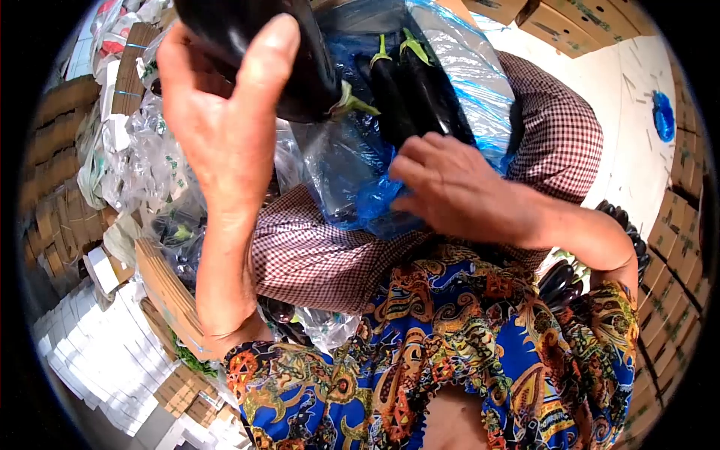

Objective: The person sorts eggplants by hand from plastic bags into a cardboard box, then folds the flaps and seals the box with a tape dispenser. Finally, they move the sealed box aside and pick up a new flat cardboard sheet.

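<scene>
My left hand [225, 127] is wrapped around a large dark eggplant [255, 45], raised at the upper left with its green stem pointing right. Below and to the right, a blue plastic bag [341, 176] lines an open container between my legs. Two eggplants [405, 97] lie side by side in it, stems toward the top. Over the near side of the liner, my right hand [465, 184] has curled fingers that appear closed on the blue plastic. Its fingertips are partly hidden and slightly blurred, close to the lower ends of those eggplants.
Clear plastic bags [150, 172] are heaped at the left, beside flattened cardboard [60, 142]. More eggplants [559, 281] lie behind my right arm. Cardboard boxes [679, 247] are stacked along the right, and another box row [570, 26] stands at the top. Blue plastic [663, 116] lies on the floor.
</scene>
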`<move>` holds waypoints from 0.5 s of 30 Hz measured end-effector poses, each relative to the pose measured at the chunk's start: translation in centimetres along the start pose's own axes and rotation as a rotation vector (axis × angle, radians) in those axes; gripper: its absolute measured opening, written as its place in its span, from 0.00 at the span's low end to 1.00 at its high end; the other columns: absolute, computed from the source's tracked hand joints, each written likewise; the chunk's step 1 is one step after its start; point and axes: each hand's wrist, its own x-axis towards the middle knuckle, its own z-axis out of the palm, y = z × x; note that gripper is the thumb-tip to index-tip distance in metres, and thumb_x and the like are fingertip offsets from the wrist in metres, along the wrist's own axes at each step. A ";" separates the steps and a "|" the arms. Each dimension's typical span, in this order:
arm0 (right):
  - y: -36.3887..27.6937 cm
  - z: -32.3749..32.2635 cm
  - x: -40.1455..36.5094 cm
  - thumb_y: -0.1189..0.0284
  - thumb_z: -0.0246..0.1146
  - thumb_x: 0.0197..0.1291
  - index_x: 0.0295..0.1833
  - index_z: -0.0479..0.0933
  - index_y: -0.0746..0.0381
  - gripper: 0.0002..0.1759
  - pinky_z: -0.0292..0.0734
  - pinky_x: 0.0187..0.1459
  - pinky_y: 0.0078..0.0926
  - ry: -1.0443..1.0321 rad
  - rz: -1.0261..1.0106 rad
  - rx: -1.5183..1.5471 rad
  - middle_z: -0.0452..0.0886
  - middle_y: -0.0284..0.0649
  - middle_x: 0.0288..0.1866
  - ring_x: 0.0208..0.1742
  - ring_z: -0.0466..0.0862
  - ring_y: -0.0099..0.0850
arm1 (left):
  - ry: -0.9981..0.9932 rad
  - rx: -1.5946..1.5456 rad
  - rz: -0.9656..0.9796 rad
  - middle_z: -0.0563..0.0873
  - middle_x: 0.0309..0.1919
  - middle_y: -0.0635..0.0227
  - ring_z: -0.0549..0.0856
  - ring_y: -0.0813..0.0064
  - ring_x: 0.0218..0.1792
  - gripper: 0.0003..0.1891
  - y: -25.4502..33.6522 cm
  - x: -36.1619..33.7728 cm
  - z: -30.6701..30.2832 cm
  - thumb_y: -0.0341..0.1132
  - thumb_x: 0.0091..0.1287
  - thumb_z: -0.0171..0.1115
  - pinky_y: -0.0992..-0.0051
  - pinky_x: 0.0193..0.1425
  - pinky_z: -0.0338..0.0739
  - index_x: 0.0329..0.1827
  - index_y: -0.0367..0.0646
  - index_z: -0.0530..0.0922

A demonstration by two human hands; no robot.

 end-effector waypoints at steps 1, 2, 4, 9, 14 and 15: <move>1.2 1.0 0.3 0.61 0.65 0.60 0.46 0.73 0.64 0.18 0.76 0.37 0.45 -0.104 0.057 -0.009 0.77 0.48 0.38 0.37 0.80 0.47 | -0.018 -0.061 -0.039 0.83 0.43 0.64 0.81 0.74 0.43 0.26 0.0 0.3 0.0 0.44 0.60 0.70 0.74 0.53 0.75 0.54 0.34 0.76; 2.2 1.9 0.6 0.60 0.63 0.64 0.53 0.72 0.66 0.22 0.75 0.42 0.45 -0.207 0.115 -0.019 0.78 0.52 0.46 0.40 0.80 0.50 | -0.037 -0.124 -0.077 0.83 0.43 0.64 0.81 0.74 0.43 0.26 0.0 0.5 0.1 0.45 0.60 0.70 0.74 0.53 0.75 0.53 0.34 0.76; 1.8 2.7 3.3 0.57 0.58 0.68 0.59 0.71 0.66 0.25 0.77 0.46 0.46 -0.721 0.330 0.185 0.82 0.55 0.42 0.46 0.83 0.53 | -0.086 -0.290 -0.198 0.82 0.41 0.65 0.80 0.75 0.42 0.24 0.0 0.1 2.1 0.45 0.60 0.70 0.75 0.52 0.74 0.50 0.35 0.76; -2.1 7.1 5.7 0.67 0.56 0.65 0.46 0.76 0.62 0.11 0.79 0.41 0.47 -0.587 -0.105 0.454 0.82 0.55 0.35 0.40 0.84 0.53 | -0.351 -0.236 -0.373 0.80 0.37 0.70 0.77 0.84 0.37 0.25 -5.7 -1.6 3.7 0.44 0.57 0.74 0.81 0.44 0.75 0.48 0.35 0.74; -5.8 8.2 5.0 0.69 0.60 0.61 0.43 0.75 0.67 0.11 0.80 0.39 0.48 -0.656 -0.117 0.345 0.83 0.54 0.32 0.37 0.86 0.51 | -0.425 -0.155 -0.454 0.82 0.39 0.66 0.81 0.79 0.38 0.31 -10.5 -4.8 4.5 0.46 0.57 0.74 0.78 0.47 0.77 0.52 0.33 0.70; -6.0 8.0 4.9 0.69 0.60 0.61 0.43 0.75 0.68 0.12 0.80 0.39 0.48 -0.712 -0.141 0.340 0.83 0.53 0.33 0.38 0.86 0.51 | -0.442 -0.088 -0.477 0.84 0.39 0.59 0.84 0.70 0.41 0.33 -11.8 -5.4 4.5 0.50 0.57 0.74 0.72 0.49 0.78 0.53 0.32 0.70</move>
